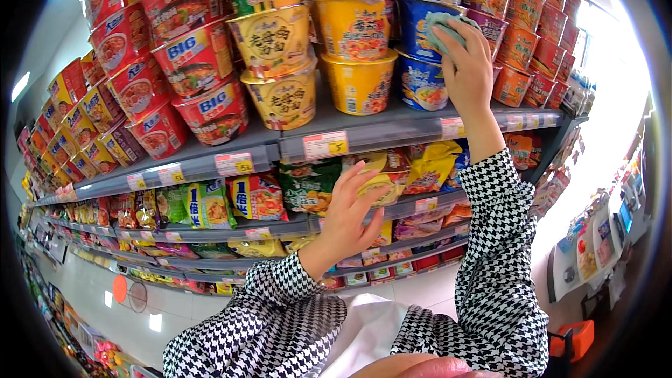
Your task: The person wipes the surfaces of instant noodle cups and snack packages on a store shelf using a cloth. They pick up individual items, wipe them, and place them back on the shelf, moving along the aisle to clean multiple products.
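Note:
My right hand [470, 65] is raised at the upper right of the head view, holding a folded green cloth [446, 29] against a blue instant noodle cup [417, 23] in a stack. Beneath that cup stands another blue noodle cup [420, 84]. To the left rise stacks of yellow noodle cups [359, 84] and pale yellow noodle cups [286, 97]. My left hand [352, 215] hangs in the air before the lower shelf, fingers apart and holding nothing, in front of bagged noodles such as a green packet [310, 184].
The upper shelf's edge [378, 134] carries price tags and runs across the view. Red noodle cups [210, 115] are stacked at left, orange ones [512, 84] at right. Lower shelves hold packets. A white counter [593, 252] and an orange object [575, 338] are at right.

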`<state>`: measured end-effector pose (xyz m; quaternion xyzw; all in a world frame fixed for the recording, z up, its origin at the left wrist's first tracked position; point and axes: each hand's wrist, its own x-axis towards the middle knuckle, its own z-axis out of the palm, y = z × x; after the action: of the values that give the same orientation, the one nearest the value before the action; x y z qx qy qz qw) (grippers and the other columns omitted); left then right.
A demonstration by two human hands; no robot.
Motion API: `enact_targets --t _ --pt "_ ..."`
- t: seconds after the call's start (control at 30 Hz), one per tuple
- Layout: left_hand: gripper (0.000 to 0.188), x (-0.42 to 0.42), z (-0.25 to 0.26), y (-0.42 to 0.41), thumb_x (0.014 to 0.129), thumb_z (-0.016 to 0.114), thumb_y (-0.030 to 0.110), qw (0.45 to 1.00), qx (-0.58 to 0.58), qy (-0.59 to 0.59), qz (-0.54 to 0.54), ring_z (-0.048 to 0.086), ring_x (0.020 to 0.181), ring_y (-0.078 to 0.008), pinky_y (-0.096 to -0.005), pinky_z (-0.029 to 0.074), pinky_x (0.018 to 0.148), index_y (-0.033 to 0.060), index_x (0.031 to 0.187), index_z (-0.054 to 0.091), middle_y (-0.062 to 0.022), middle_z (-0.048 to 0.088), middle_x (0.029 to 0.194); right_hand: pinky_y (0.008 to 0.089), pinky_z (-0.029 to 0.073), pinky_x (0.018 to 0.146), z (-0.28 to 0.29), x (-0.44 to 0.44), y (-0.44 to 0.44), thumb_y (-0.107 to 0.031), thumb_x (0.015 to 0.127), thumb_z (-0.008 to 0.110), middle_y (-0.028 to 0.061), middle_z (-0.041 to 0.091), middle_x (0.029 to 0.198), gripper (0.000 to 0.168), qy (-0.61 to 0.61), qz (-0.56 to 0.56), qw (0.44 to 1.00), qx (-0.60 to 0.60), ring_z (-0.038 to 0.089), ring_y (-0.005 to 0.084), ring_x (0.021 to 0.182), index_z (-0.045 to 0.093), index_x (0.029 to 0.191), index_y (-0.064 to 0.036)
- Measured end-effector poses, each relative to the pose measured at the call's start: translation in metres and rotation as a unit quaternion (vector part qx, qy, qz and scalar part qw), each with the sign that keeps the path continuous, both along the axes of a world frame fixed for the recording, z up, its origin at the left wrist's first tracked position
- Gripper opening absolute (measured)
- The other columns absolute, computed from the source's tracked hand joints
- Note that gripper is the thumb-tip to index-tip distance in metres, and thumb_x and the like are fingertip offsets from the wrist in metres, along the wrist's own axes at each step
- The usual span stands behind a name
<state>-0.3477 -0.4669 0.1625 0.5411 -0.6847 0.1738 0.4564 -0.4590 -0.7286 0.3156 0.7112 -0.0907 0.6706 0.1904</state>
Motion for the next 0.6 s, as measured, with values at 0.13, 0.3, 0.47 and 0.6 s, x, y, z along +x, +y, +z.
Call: enact_targets --t 0.13,0.3,0.47,0.6 --pt "0.041 -0.029 -0.004 -0.031 0.083 0.068 0.005 1.000 0.004 -0.009 0.002 0.040 0.139 -0.0451 -0.0549 0.036 0.112 0.0071 0.124 0.065 -0.0183 0.051 0.140 0.0406 0.051 0.099 -0.003 -0.009 -0.016 0.001 0.083 0.066 0.0063 0.064 0.125 0.042 0.068 0.059 0.996 0.014 0.058 0.0309 0.119 0.072 0.120 -0.016" --pt "0.041 -0.055 -0.007 -0.061 0.084 0.067 0.005 0.999 -0.005 -0.011 0.036 0.040 0.139 -0.0447 -0.0548 0.037 0.111 0.0077 0.125 0.064 -0.0182 0.051 0.140 0.0411 0.051 0.096 -0.029 -0.034 -0.040 0.005 0.078 0.067 0.0081 0.066 0.118 0.043 0.071 0.179 0.980 0.055 0.061 0.0327 0.112 0.073 0.116 -0.013" --pt "0.041 -0.077 -0.012 -0.080 0.082 0.067 0.004 0.997 -0.018 -0.007 0.081 0.041 0.138 -0.0444 -0.0537 0.035 0.113 0.0066 0.123 0.066 -0.0181 0.051 0.140 0.0420 0.052 0.094 -0.055 -0.048 -0.048 0.008 0.073 0.067 0.0083 0.067 0.114 0.045 0.061 0.226 0.972 0.025 0.063 0.0322 0.107 0.074 0.113 -0.012" --pt "0.040 -0.101 -0.016 -0.098 0.083 0.067 0.005 0.995 -0.022 -0.002 0.094 0.040 0.138 -0.0438 -0.0531 0.035 0.113 0.0068 0.122 0.066 -0.0175 0.050 0.141 0.0411 0.054 0.090 -0.070 -0.046 -0.054 0.003 0.075 0.069 0.0067 0.065 0.115 0.042 0.134 0.213 0.967 0.037 0.061 0.0304 0.108 0.075 0.112 -0.015"
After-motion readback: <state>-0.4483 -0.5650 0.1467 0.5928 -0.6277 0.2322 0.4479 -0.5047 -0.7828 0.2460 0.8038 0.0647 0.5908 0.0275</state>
